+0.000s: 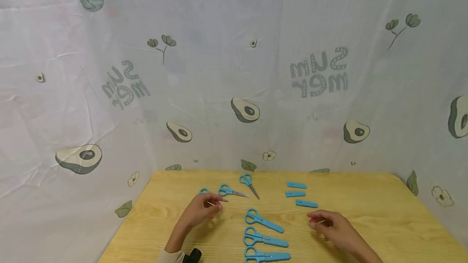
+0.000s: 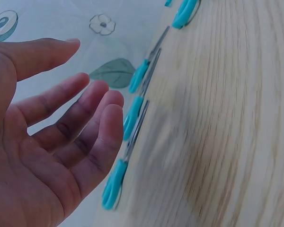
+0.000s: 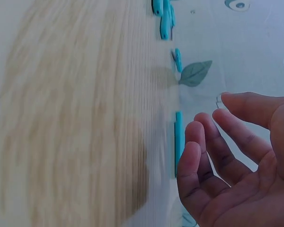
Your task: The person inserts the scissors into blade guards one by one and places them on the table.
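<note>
My left hand (image 1: 199, 210) hovers over the left side of the table with loosely bent fingers and nothing in its grasp. It partly covers the nearest of three bare-bladed blue scissors (image 1: 204, 190); beyond it lie the second scissors (image 1: 224, 190) and the third scissors (image 1: 246, 180). Over on the right, my right hand (image 1: 336, 228) is also relaxed, its palm empty in the right wrist view. Three loose blue blade covers (image 1: 306, 203) lie just behind its fingertips. Between the hands, three blue scissors (image 1: 270, 241) with covered blades are stacked in a column, handles left.
The light wooden table (image 1: 365, 198) carries all the scissors and covers. Behind and beside it hangs a pale curtain (image 1: 212, 80) printed with avocados, leaves and flowers. A black band (image 1: 193, 256) shows at the left wrist.
</note>
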{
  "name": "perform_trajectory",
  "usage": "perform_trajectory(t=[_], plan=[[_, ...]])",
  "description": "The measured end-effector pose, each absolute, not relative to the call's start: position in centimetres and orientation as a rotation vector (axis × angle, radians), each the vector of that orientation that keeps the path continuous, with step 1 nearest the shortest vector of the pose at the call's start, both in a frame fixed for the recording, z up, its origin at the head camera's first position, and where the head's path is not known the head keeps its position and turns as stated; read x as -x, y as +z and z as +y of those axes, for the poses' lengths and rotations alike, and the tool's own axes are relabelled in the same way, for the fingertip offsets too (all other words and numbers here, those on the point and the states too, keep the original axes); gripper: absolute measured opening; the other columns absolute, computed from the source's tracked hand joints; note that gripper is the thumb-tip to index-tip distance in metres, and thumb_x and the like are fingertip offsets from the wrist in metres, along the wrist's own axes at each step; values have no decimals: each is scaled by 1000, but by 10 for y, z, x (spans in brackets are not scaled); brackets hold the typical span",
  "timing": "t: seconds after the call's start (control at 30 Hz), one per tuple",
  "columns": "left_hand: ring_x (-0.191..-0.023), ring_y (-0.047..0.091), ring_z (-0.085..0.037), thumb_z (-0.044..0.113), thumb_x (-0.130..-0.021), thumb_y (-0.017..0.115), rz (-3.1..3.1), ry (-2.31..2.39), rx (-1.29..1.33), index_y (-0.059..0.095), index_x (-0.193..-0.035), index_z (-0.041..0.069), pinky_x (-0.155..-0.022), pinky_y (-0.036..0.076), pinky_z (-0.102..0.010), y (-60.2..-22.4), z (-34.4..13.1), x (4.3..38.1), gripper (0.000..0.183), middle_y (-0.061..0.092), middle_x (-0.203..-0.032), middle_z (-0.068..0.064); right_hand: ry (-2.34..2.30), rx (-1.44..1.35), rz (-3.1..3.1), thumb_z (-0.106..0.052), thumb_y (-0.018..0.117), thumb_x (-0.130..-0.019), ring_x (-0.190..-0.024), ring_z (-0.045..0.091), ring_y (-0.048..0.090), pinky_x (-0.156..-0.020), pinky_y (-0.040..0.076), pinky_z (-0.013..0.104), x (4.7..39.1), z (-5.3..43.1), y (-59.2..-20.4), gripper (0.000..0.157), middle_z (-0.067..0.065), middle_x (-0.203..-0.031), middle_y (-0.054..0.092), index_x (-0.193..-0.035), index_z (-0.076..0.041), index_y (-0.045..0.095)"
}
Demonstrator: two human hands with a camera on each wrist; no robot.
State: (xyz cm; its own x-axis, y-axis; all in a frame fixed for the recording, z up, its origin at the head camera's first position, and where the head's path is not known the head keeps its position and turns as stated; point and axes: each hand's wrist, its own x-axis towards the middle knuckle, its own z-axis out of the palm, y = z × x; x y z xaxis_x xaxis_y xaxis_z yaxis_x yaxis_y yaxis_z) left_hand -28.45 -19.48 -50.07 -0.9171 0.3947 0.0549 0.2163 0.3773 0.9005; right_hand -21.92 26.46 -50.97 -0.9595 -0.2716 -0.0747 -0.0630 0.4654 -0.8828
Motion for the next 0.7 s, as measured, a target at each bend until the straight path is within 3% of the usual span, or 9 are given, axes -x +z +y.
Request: perform_trajectory(t=[0.3, 0.53, 0.7], plan=[[-101, 73, -33, 20, -105, 72, 2519, 1578, -492, 66, -136, -7, -79, 66, -41, -501, -224, 276, 42, 72, -115, -17, -1477, 202, 2570, -25, 69, -107, -101, 22, 71, -76, 61, 28, 214, 278, -506, 45, 17, -123, 76, -138, 7, 66], [-103, 72, -27, 17, -103, 74, 2581, 1585, -455, 67, -134, -7, -78, 65, -40, -502, -237, 277, 40, 73, -117, -18, -1438, 156, 2624, -27, 69, -106, -95, 11, 70, -76, 59, 26, 213, 292, -507, 46, 15, -123, 77, -139, 6, 66], [-102, 72, -23, 18, -103, 74, 2632, 1539, -417, 68, -133, -5, -76, 64, -32, -504, -240, 279, 38, 74, -116, -16, -1395, 200, 2668, -25, 68, -107, -94, 5, 69, -77, 59, 24, 213, 301, -509, 44, 16, -124, 76, -138, 6, 67]])
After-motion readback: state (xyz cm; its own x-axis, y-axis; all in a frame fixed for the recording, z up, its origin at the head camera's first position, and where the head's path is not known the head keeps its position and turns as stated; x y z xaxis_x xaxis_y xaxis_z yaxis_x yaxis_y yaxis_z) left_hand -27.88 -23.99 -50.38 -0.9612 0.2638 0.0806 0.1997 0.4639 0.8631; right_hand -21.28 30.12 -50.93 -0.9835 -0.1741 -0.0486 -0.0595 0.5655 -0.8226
